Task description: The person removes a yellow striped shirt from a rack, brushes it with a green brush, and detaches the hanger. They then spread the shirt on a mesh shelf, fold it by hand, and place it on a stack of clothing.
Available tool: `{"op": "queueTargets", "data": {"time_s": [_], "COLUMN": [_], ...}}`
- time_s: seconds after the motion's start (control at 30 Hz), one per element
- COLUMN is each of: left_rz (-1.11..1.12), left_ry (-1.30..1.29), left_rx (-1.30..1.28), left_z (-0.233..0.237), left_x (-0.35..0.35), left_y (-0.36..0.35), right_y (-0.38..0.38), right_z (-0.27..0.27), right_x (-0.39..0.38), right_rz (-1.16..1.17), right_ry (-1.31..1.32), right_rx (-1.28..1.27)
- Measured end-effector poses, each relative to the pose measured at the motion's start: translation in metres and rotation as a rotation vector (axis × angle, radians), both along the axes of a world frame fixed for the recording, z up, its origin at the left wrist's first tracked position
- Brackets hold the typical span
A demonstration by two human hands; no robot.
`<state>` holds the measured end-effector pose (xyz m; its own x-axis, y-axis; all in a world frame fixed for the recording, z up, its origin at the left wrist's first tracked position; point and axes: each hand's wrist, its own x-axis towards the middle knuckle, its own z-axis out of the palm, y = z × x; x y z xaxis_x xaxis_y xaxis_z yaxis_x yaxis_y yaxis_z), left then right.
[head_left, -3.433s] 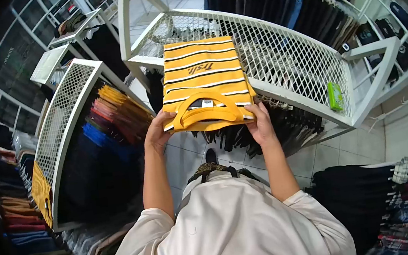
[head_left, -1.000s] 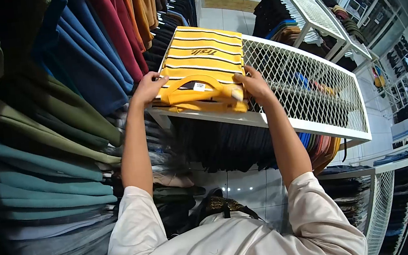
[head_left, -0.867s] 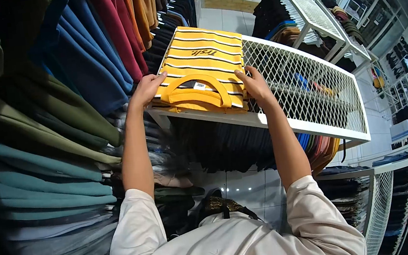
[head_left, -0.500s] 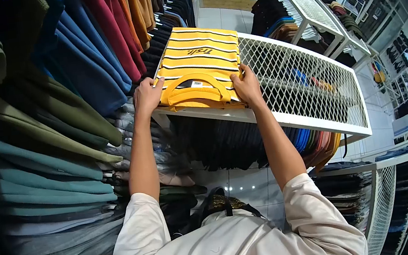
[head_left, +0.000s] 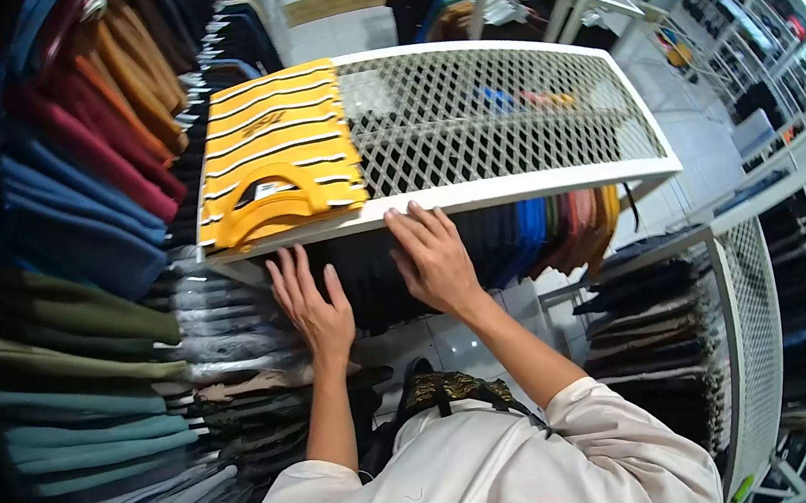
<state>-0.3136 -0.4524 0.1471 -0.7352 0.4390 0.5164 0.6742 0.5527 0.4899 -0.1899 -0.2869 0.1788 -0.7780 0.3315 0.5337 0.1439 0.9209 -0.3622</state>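
Note:
A folded yellow T-shirt (head_left: 296, 142) with black and white stripes lies on the left end of a white mesh-topped rack (head_left: 515, 189), its collar toward me. Dark lettering runs across its chest. Just below the rack's front edge is my left hand (head_left: 315, 306), fingers extended and apart, holding nothing. My right hand (head_left: 436, 258) is also empty, its fingertips right at the white front rim, to the right of the shirt. Both hands are off the shirt.
Hanging garments in blue (head_left: 89, 203), maroon, olive and teal crowd the left side. Below the mesh top hang more clothes (head_left: 531, 237). At the lower right stands another rack (head_left: 753, 311) with stacked dark clothing. White floor tiles (head_left: 698, 133) show beyond.
Both hands have let go of the yellow T-shirt and drawn back toward me. The view has turned, so the shirt and rack appear farther left.

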Motion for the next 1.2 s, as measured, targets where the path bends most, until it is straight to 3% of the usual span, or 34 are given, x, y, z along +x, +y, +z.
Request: {"op": "queueTargets", "data": {"time_s": [0.17, 0.33, 0.73, 0.93, 1.2], "left_rz": [-0.319, -0.599, -0.836, -0.868, -0.863], "left_ry": [-0.250, -0.327, -0.515, -0.549, -0.467], "left_rx": [-0.080, -0.140, -0.276, -0.337, -0.297], "left_z": [-0.032, -0.031, -0.052, -0.049, -0.065], "left_x": [0.096, 0.189, 0.403, 0.431, 0.401], "left_y": [0.036, 0.069, 0.083, 0.098, 0.183], "right_y": [0.004, 0.009, 0.025, 0.059, 0.156], "right_z": [-0.027, -0.053, -0.089, -0.096, -0.107], "right_x": [0.101, 0.217, 0.441, 0.468, 0.423], "right_rz": [-0.190, -0.390, -0.564, -0.612, -0.620], "right_ry": [0.033, 0.083, 0.200, 0.220, 0.262], "right_rx": [-0.129, -0.270, -0.458, -0.579, -0.560]}}
